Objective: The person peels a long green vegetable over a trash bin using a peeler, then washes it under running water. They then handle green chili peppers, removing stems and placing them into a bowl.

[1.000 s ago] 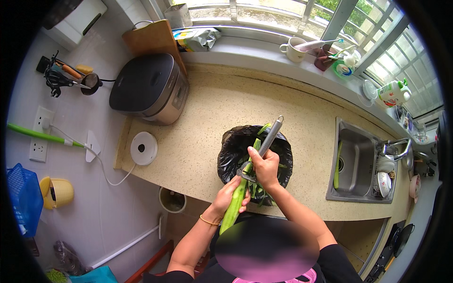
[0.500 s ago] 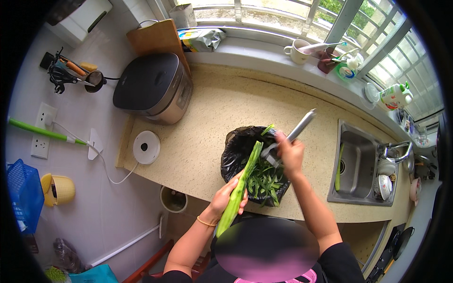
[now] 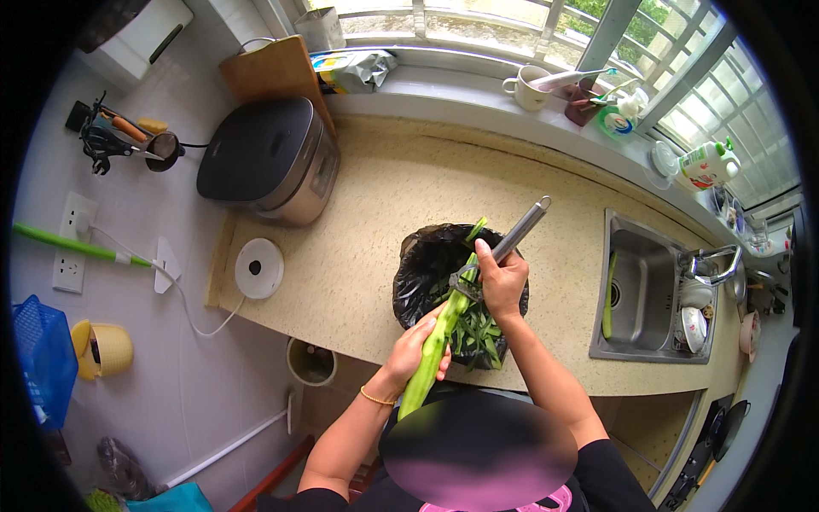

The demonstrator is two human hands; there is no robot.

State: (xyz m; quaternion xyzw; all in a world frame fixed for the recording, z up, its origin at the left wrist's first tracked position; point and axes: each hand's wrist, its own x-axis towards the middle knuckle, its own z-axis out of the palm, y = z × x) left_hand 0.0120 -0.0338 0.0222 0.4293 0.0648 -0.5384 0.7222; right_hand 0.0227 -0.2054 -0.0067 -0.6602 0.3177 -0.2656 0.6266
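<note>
My left hand (image 3: 412,348) wraps round a long, slender green vegetable (image 3: 424,373), maybe a luffa gourd, which slants up and away from me. Its skin is partly off, showing pale green streaks. A metal vegetable peeler (image 3: 527,225) is gripped in my right hand (image 3: 503,283), its head against the vegetable's far end. Beneath both hands stands a container lined with a black plastic bag (image 3: 411,282). Green peelings (image 3: 479,340) lie inside it, and a strip pokes up over its far rim.
A steel sink (image 3: 636,337) at the right holds another long green vegetable (image 3: 608,299) and a rack of bowls (image 3: 694,328). A rice cooker (image 3: 269,162) stands back left, near a round white device (image 3: 258,268). Cups and bottles line the windowsill (image 3: 444,90).
My right hand has moved slightly left and down, bringing the peeler's head onto the vegetable's far end. My left hand keeps its hold, and the view has shifted slightly.
</note>
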